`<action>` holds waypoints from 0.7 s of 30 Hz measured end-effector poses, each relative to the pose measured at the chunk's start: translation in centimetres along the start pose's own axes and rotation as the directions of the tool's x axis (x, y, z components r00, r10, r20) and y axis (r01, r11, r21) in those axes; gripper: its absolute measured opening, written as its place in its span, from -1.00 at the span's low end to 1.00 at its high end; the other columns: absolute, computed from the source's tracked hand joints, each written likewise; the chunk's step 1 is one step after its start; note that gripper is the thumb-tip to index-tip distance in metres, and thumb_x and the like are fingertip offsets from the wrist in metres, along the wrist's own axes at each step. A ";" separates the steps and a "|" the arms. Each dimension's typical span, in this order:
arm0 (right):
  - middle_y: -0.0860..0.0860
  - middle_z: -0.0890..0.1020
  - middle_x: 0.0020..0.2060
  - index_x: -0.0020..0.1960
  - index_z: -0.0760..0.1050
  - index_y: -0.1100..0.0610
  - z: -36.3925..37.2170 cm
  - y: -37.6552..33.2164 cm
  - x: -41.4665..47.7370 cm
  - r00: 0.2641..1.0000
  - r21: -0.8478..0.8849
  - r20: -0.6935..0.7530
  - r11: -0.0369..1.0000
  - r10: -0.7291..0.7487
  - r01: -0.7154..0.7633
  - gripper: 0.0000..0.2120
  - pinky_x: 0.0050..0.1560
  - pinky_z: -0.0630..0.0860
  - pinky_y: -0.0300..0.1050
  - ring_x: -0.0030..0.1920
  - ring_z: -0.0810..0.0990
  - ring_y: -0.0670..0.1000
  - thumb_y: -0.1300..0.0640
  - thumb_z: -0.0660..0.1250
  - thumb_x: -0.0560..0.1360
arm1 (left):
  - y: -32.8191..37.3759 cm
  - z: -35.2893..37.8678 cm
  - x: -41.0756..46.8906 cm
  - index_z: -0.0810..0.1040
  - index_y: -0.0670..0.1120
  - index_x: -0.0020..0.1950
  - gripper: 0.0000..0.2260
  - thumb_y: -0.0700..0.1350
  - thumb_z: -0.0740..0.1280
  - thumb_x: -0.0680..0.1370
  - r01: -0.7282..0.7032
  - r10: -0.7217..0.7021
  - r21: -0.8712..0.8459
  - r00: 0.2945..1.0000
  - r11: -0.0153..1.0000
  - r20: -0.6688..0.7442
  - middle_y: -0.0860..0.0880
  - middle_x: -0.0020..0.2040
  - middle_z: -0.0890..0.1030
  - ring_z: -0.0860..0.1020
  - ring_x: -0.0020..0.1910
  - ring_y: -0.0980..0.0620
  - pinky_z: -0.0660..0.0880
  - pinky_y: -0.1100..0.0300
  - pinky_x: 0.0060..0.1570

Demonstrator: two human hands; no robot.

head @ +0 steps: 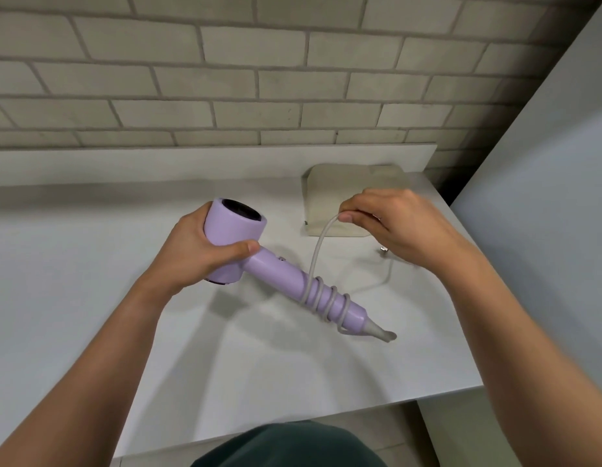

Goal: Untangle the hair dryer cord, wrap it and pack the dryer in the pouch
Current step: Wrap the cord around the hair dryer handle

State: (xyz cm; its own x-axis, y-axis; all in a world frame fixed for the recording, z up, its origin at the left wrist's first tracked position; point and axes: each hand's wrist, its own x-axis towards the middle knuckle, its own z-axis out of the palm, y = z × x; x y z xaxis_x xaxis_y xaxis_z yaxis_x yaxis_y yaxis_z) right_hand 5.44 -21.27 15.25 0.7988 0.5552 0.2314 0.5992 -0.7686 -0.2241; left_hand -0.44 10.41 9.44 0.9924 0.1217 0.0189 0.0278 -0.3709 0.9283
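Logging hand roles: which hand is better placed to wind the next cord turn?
Right: the right hand pinches the thin grey cord above the coils; the left hand grips the lilac plastic hair dryer by its head.

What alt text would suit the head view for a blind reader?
A left hand grips the head of a lilac hair dryer over a white counter while the right hand pinches its grey cord, several turns coiled round the handle. A beige pouch lies on the counter behind.
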 end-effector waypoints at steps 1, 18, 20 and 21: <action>-0.16 0.62 -0.07 0.14 0.54 -0.15 0.4 0.4 0.2 1.000 0.029 0.002 1.000 0.005 -0.005 -0.58 -0.09 0.57 0.09 -0.07 0.58 0.01 -0.35 0.03 0.61 | 0.2 -0.1 -0.2 0.60 0.13 0.13 -0.44 0.22 0.58 0.17 -0.006 0.006 -0.026 1.000 1.000 0.008 0.12 -0.04 0.69 0.67 -0.06 0.05 0.67 0.00 -0.25; -0.29 0.58 0.32 0.38 0.51 -0.25 10.2 -1.9 -3.7 0.922 0.353 0.379 0.907 0.084 -0.228 -0.60 0.39 0.45 -0.22 0.22 0.55 -0.29 -0.33 0.18 0.62 | 1.5 -0.9 1.0 0.62 -0.12 0.13 -0.45 0.09 0.60 0.24 -0.051 -0.028 -0.414 0.983 0.909 -0.183 -0.18 0.03 0.73 0.71 0.00 -0.25 0.65 -0.25 -0.08; -0.32 0.53 0.38 0.45 0.38 -0.36 10.0 -3.7 -3.9 0.912 0.326 0.408 0.929 0.029 -0.175 -0.63 0.40 0.45 -0.04 0.36 0.51 -0.17 -0.29 0.05 0.68 | 1.7 -0.8 1.4 0.63 -0.06 0.09 -0.47 0.11 0.60 0.20 -0.040 -0.066 -0.430 0.971 0.902 -0.230 -0.04 -0.04 0.74 0.71 -0.06 -0.12 0.65 -0.13 -0.10; -0.31 0.52 0.39 0.47 0.32 -0.39 9.4 -4.3 -3.8 0.905 0.322 0.424 0.933 0.008 -0.159 -0.62 0.39 0.46 0.00 0.38 0.50 -0.13 -0.30 0.01 0.68 | 1.8 -0.7 1.6 0.63 -0.03 0.06 -0.48 0.12 0.59 0.18 -0.029 -0.091 -0.443 0.965 0.896 -0.247 0.03 -0.08 0.73 0.70 -0.10 -0.05 0.65 -0.05 -0.14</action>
State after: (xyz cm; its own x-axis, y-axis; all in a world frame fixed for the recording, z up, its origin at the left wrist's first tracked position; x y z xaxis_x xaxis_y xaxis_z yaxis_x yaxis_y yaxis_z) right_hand 0.33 -17.07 6.48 0.7505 0.6317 -0.1939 0.4494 -0.7031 -0.5510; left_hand 1.10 10.55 11.39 0.9252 0.3785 0.0259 -0.0574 0.0722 0.9957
